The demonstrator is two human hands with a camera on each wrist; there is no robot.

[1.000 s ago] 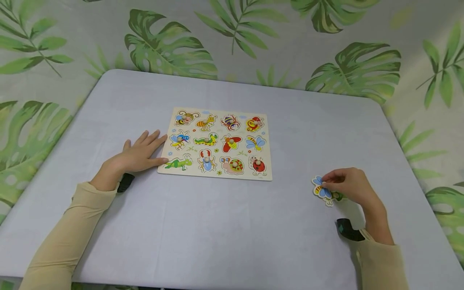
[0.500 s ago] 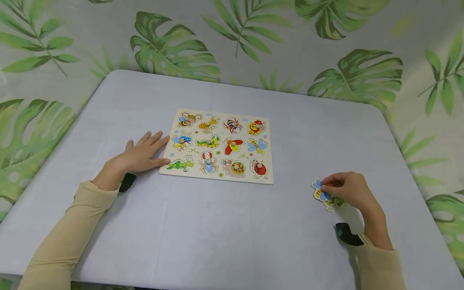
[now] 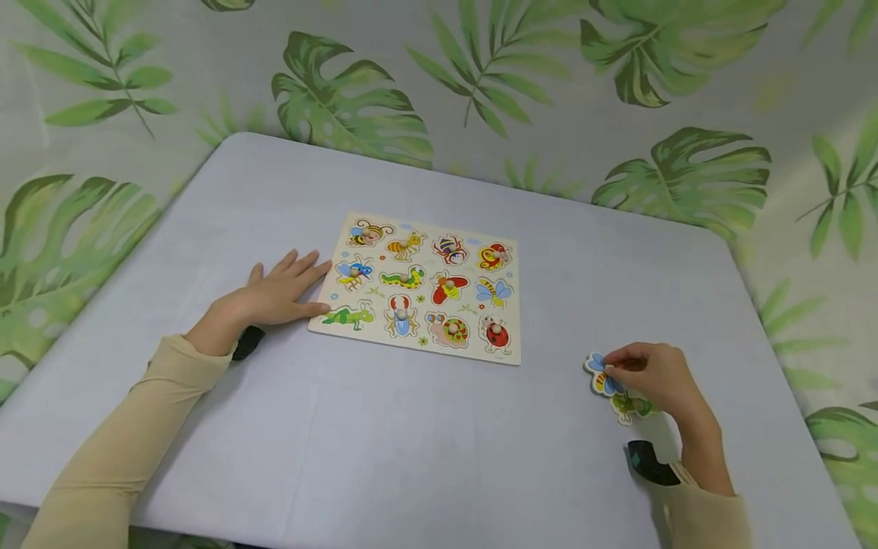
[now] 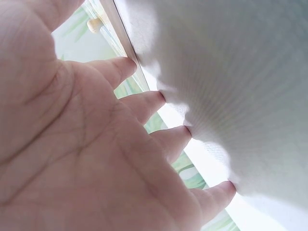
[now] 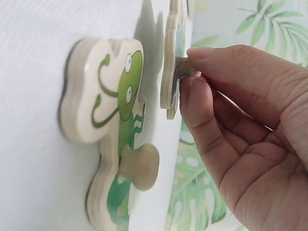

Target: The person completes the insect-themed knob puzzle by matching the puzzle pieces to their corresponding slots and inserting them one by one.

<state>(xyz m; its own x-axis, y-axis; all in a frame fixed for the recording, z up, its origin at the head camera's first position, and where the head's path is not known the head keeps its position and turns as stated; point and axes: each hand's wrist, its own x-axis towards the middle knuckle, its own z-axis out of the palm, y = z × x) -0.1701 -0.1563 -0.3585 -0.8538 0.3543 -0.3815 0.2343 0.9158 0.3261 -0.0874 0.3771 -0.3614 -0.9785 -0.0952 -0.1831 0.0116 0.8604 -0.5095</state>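
Note:
My right hand [image 3: 661, 381] pinches the wooden knob [image 5: 185, 67] of a blue-winged dragonfly puzzle piece [image 3: 600, 377] between thumb and forefinger. In the right wrist view a gap shows between this piece and the tablecloth. Close under that hand, a green grasshopper puzzle piece [image 5: 126, 103] with its own knob lies face up on the table. My left hand [image 3: 277, 293] lies with fingers spread at the left edge of the puzzle board [image 3: 473, 347], thumb on its lower left corner. In the left wrist view the left palm [image 4: 96, 134] and fingertips meet the white cloth.
Several insect pieces with knobs sit in the board. The dragonfly spot [image 3: 494, 292] and the grasshopper spot [image 3: 348, 316] show pictures without knobs. A white cloth covers the table [image 3: 384, 450]. Behind it hangs a leaf-patterned backdrop [image 3: 494, 69].
The head view has shifted and tilted, so the scene sits lower in it. The dragonfly piece has come slightly away from the grasshopper piece, which shows more. My left hand stays at the board.

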